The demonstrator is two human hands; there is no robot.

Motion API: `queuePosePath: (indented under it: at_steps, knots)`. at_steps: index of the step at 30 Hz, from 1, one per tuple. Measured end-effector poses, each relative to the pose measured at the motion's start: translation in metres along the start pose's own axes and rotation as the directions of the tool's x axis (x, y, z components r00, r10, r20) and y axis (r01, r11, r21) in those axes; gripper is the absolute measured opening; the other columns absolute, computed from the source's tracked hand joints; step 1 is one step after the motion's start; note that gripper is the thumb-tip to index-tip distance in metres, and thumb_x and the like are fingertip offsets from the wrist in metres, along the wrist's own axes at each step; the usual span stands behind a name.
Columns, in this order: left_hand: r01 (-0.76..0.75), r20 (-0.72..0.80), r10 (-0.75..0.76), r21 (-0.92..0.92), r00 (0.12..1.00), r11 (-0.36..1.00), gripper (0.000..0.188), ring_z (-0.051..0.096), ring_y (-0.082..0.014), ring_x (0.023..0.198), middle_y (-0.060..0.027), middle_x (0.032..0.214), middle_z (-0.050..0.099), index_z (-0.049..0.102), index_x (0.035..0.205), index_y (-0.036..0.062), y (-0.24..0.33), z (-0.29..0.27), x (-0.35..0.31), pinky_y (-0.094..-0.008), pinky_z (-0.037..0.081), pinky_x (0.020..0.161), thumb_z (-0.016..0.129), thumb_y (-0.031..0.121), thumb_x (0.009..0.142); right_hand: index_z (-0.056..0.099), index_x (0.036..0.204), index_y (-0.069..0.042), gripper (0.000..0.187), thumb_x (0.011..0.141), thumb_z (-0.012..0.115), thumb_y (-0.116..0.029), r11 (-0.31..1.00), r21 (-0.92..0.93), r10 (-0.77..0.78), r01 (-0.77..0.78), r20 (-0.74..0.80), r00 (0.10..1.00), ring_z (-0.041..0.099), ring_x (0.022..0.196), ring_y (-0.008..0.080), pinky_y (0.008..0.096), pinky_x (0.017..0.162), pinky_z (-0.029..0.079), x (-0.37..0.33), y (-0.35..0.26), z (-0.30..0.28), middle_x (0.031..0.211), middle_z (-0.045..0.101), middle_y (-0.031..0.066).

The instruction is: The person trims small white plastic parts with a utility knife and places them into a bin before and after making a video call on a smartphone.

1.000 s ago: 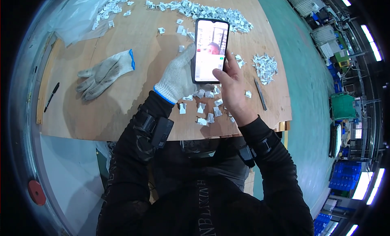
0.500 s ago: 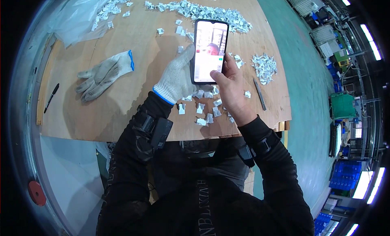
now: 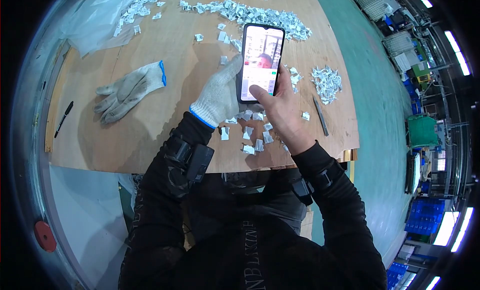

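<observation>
A black-edged smartphone [image 3: 261,65] with a lit screen is held upright above the table. My left hand [image 3: 218,92], in a white knit glove with a blue cuff, grips it from the left side; its fingertips are hidden behind the phone. My bare right hand [image 3: 281,107] wraps the lower right edge, and its thumb lies on the lower part of the screen. Below the hands, several small silvery-white bent pieces [image 3: 248,133] lie scattered on the wood. An empty knit glove [image 3: 131,92] rests flat to the left.
Heaps of the same pieces [image 3: 260,14] spread along the far side, with a smaller pile of silvery bits [image 3: 326,84] at the right. A slim metal tool [image 3: 320,116] lies near that pile. A black pen [image 3: 64,119] is at the left, and clear plastic sheeting [image 3: 90,27] covers the far left corner.
My right thumb has shifted left across the lower screen. The phone has moved very slightly to the right in view, and both hands still hold it.
</observation>
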State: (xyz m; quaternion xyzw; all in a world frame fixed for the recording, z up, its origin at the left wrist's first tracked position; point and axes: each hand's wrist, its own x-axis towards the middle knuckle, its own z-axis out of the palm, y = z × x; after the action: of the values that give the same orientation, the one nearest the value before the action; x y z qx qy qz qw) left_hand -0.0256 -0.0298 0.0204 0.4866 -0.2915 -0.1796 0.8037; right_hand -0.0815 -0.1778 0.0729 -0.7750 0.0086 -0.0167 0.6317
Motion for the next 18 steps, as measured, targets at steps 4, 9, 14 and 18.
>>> queuePosePath:
  at_steps: [4,9,14,18]
  knots:
    - [0.152,0.038,-0.152,-0.478,0.988,0.865,0.062,0.059,-0.0288,0.124,-0.0145,0.138,0.055,0.036,0.147,0.0095,0.005,-0.003,0.003,-0.0426,0.055,0.099,0.065,0.031,0.097,0.016,0.153,0.004,0.078,0.089,0.06,0.001,0.999,-0.033,0.006,-0.007,-0.04,0.999,0.055,0.124,0.0223,0.0386,0.106,0.047,0.002,0.007,0.0,0.135,0.052,0.018]
    - [0.17,0.059,-0.165,-0.558,0.985,0.813,0.061,0.059,-0.028,0.124,-0.0137,0.138,0.056,0.038,0.146,0.0104,0.002,-0.002,0.003,-0.0424,0.057,0.096,0.066,0.031,0.096,0.025,0.153,0.002,0.074,0.087,0.058,0.004,0.997,0.074,-0.02,0.023,-0.047,0.999,0.057,0.122,0.0232,0.0365,0.105,0.046,-0.001,0.009,-0.002,0.134,0.055,0.0177]
    - [0.202,0.054,-0.218,-0.637,0.974,0.744,0.067,0.061,-0.029,0.121,-0.0139,0.134,0.058,0.04,0.144,0.009,0.006,0.003,0.004,-0.041,0.056,0.096,0.072,0.033,0.091,0.024,0.153,0.003,0.072,0.089,0.056,0.002,0.98,0.199,0.017,-0.014,-0.014,1.0,0.057,0.122,0.022,0.036,0.105,0.046,0.0,0.003,-0.004,0.135,0.055,0.0165]
    - [0.228,0.051,-0.275,-0.711,0.96,0.665,0.072,0.062,-0.0299,0.118,-0.014,0.13,0.061,0.042,0.142,0.0077,0.012,0.007,0.005,-0.0395,0.055,0.097,0.078,0.036,0.086,0.024,0.152,0.003,0.071,0.091,0.058,-0.003,0.99,0.138,-0.009,0.014,-0.038,0.999,0.057,0.121,0.021,0.0364,0.103,0.048,-0.001,0.005,-0.003,0.135,0.055,0.0152]
